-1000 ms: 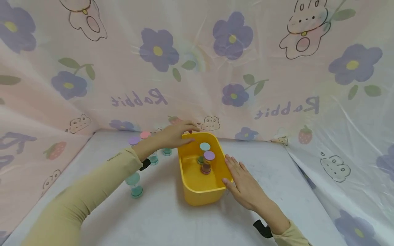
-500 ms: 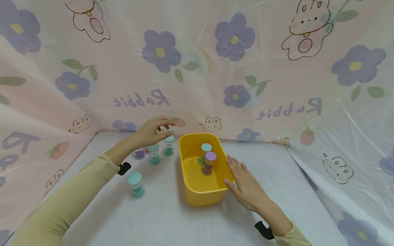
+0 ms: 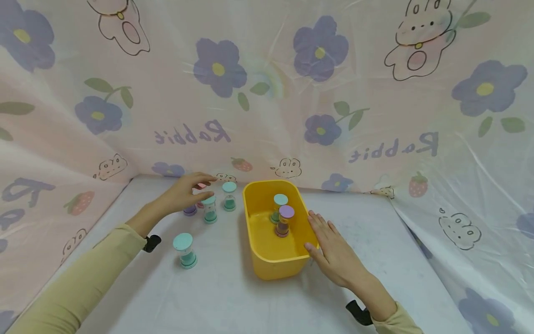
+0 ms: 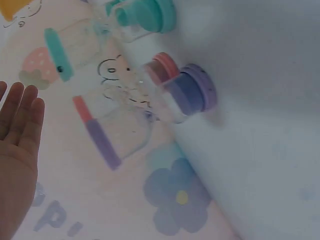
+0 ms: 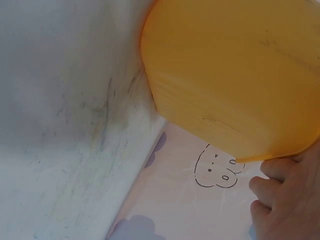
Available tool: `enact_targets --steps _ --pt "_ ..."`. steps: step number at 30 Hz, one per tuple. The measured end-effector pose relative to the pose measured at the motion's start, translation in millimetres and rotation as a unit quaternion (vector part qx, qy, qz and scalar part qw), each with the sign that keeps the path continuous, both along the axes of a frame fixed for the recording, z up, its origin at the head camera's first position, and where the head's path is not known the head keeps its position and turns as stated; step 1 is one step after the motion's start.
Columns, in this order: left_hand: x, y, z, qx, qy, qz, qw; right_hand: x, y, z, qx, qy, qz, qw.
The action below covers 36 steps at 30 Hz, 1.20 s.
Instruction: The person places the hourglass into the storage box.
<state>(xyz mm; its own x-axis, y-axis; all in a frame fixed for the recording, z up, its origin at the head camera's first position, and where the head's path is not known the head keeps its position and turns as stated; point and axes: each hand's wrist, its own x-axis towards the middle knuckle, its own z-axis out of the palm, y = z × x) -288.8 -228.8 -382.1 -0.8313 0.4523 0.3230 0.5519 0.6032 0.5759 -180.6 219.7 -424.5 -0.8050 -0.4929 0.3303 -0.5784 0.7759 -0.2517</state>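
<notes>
My left hand (image 3: 185, 192) is over the group of hourglasses at the back left, thumb and fingers apart, holding nothing. Beneath and beside it stand a purple hourglass (image 4: 192, 92), a pink hourglass (image 4: 161, 70) and a teal hourglass (image 3: 210, 211). The hand partly hides the purple and pink ones in the head view. My right hand (image 3: 335, 255) rests straight-fingered along the right side of a yellow bin (image 3: 277, 268). Inside the bin, a purple-capped hourglass (image 3: 282, 222) and a light-blue-capped hourglass (image 3: 280, 200) stand upright.
Another teal hourglass (image 3: 229, 197) stands between the group and the bin, near the back. A further teal hourglass (image 3: 185, 250) is nearer the front left. The white tabletop (image 3: 217, 301) meets a patterned curtain (image 3: 267, 116) at the back and sides.
My left hand has moved left from the bin's far left rim, then down to the hourglass group. The right hand stays against the bin, and both hourglasses inside stay put.
</notes>
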Motion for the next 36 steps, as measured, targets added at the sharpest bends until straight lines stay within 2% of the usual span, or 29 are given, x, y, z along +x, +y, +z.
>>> enact_targets --steps 8,20,36 --pt "-1.6 -10.3 -21.2 0.013 -0.026 -0.004 0.9996 1.0 0.9 0.8 -0.002 -0.003 -0.001 1.000" --pt "-3.4 -16.6 -40.6 0.030 -0.052 0.008 0.9982 1.5 0.0 1.4 0.002 -0.004 -0.003 1.000" --pt "-3.7 -16.9 -45.3 0.037 -0.037 0.003 0.9986 0.8 0.6 0.5 0.004 -0.006 -0.007 1.000"
